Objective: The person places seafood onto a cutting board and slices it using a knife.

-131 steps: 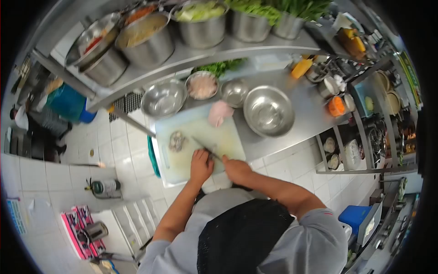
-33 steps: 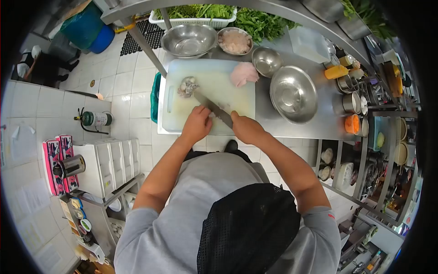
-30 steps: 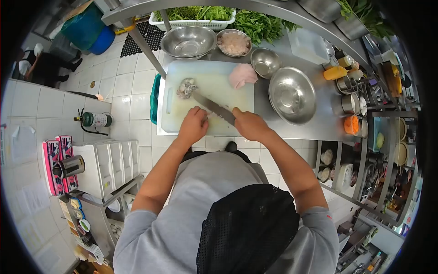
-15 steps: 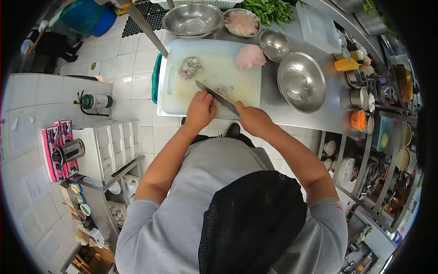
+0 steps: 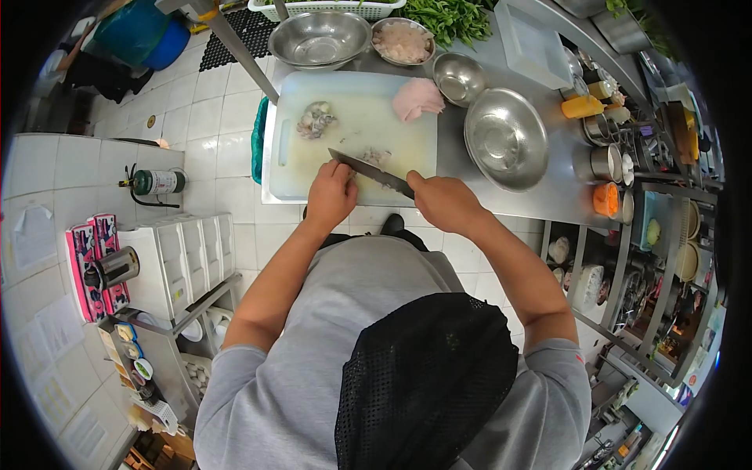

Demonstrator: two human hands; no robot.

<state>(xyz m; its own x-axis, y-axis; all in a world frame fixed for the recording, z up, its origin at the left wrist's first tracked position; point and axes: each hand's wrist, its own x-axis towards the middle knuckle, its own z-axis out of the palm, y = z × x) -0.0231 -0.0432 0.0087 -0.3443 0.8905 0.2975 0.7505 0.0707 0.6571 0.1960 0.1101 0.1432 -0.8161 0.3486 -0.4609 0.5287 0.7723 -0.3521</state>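
Observation:
My right hand (image 5: 445, 204) grips the handle of a kitchen knife (image 5: 372, 171), its blade slanting up and left over the near part of a pale cutting board (image 5: 305, 174). Close to the blade's front part, my left hand (image 5: 332, 196) rests with its fingers curled; whatever lies under them is hidden. Small greyish scraps (image 5: 377, 155) lie just beyond the blade. A heap of glossy grey-white cut pieces (image 5: 316, 120), their kind unclear, sits at the board's left. On the far right corner lies a folded pink cloth (image 5: 417, 99).
Metal bowls (image 5: 506, 139) stand right of the board. Behind it are another wide bowl (image 5: 319, 39), a bowl of pale pink pieces (image 5: 403, 41) and leafy greens (image 5: 448, 21). A table post (image 5: 235, 55) rises at the left. A person (image 5: 106, 77) is far left.
The view has shifted slightly, moving the whole scene left and down. My right hand and the knife have moved a little to the right over the board. My left hand stays curled by the blade.

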